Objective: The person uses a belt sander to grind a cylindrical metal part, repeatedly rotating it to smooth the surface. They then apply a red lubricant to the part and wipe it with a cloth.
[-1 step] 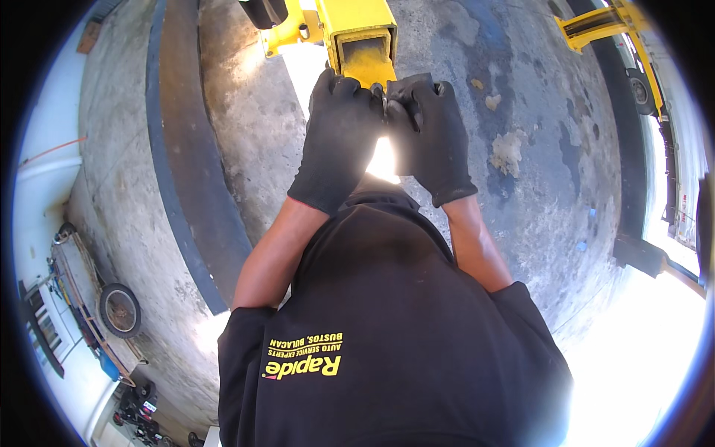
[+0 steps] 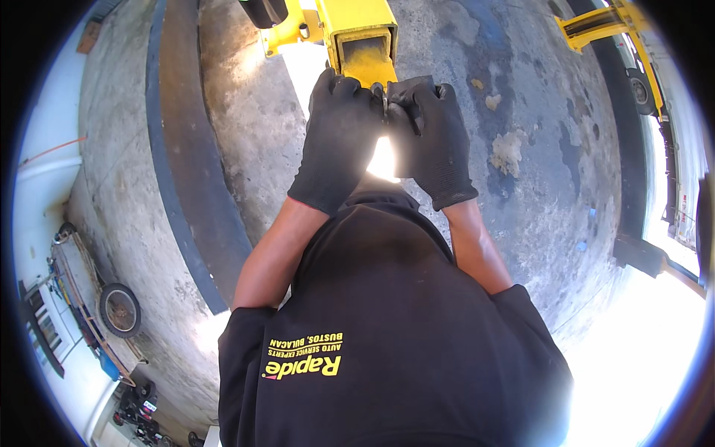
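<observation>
Yellow square-tube arm [image 2: 357, 21], one, at top centre, its open end facing the wearer; yellow dust or paint shows inside. Left hand [image 2: 344, 127], black glove, fingers curled in, tips overlapping the tube's lower lip in view; actual contact uncertain. Right hand [image 2: 438, 134], black glove, fingers bent, just beside the left, thumb turned inward. Fingertips of both nearly meet; whether they grip any small piece cannot be told. Change since the preceding frame: the right hand shifted very slightly, all else matching; the finger work appears to be at the same stage. Obstructions: the gloves mask the contact point, and glare whitens the gap beneath them. Surroundings: stained concrete floor [image 2: 521, 231]; long dark strip [image 2: 197, 179] to the left; spoked wheel [image 2: 121, 310] on a cart-like frame, far left; second yellow arm [image 2: 593, 31], upper right; black shirt [image 2: 402, 298], below.
</observation>
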The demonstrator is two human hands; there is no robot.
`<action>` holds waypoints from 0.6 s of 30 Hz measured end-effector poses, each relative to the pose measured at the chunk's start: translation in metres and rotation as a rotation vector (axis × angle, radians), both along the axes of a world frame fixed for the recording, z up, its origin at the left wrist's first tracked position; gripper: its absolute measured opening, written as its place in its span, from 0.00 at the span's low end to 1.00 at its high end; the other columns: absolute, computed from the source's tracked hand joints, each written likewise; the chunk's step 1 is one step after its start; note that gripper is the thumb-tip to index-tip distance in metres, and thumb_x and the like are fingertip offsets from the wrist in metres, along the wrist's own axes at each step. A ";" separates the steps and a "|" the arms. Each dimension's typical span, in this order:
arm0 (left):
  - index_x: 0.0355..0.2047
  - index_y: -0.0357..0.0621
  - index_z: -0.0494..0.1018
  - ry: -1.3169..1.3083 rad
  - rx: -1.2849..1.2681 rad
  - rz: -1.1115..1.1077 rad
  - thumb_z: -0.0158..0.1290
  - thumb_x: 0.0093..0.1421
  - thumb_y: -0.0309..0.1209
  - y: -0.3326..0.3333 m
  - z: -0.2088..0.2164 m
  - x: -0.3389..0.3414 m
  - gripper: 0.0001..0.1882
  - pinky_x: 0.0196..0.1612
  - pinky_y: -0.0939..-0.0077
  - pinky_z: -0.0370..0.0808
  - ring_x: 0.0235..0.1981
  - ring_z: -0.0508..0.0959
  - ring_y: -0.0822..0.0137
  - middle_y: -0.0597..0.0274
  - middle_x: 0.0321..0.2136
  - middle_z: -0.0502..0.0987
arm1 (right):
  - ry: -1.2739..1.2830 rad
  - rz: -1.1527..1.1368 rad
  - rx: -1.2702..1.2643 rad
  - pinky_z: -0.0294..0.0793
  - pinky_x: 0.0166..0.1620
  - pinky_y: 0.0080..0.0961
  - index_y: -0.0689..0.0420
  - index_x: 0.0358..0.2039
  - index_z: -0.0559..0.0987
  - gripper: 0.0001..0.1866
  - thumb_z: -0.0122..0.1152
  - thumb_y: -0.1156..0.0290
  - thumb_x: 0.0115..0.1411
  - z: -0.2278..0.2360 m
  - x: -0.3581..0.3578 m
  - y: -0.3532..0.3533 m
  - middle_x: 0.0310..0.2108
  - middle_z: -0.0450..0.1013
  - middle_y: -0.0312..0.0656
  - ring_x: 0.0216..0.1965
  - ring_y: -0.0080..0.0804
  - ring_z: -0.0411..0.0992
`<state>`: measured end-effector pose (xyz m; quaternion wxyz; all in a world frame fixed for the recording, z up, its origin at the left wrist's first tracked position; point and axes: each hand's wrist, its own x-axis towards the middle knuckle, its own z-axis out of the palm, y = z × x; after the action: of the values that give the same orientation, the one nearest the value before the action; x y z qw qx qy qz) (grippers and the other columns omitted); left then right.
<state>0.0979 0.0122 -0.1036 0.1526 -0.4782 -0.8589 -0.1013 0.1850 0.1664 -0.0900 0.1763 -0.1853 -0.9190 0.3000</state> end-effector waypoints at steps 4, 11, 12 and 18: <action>0.55 0.39 0.88 0.010 0.116 -0.057 0.69 0.60 0.32 0.003 -0.014 -0.020 0.23 0.69 0.51 0.74 0.52 0.82 0.60 0.62 0.39 0.87 | 0.031 0.034 0.015 0.83 0.53 0.51 0.51 0.47 0.85 0.12 0.71 0.59 0.70 -0.005 -0.037 0.017 0.47 0.78 0.49 0.52 0.55 0.81; 0.54 0.41 0.89 -0.018 0.079 -0.101 0.71 0.57 0.35 0.003 -0.018 -0.034 0.24 0.62 0.56 0.76 0.47 0.83 0.61 0.62 0.37 0.87 | 0.013 0.032 -0.009 0.83 0.54 0.53 0.50 0.50 0.83 0.14 0.70 0.57 0.72 -0.022 -0.030 0.013 0.50 0.77 0.48 0.52 0.55 0.81; 0.54 0.41 0.89 -0.003 0.081 -0.095 0.72 0.57 0.36 0.004 -0.019 -0.035 0.24 0.62 0.56 0.76 0.47 0.83 0.61 0.62 0.37 0.87 | 0.017 0.047 -0.013 0.83 0.54 0.53 0.50 0.51 0.83 0.14 0.70 0.57 0.72 -0.023 -0.029 0.013 0.50 0.77 0.49 0.52 0.55 0.81; 0.55 0.41 0.89 -0.017 0.098 -0.096 0.72 0.59 0.36 0.004 -0.015 -0.036 0.24 0.62 0.57 0.77 0.50 0.85 0.61 0.62 0.38 0.88 | -0.010 0.085 -0.050 0.84 0.53 0.55 0.52 0.50 0.82 0.13 0.67 0.59 0.73 -0.035 -0.069 0.039 0.49 0.78 0.50 0.52 0.55 0.81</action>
<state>0.0616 0.0165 -0.1184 0.1635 -0.5100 -0.8302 -0.1546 0.1162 0.2055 -0.1250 0.1541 -0.1521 -0.9191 0.3291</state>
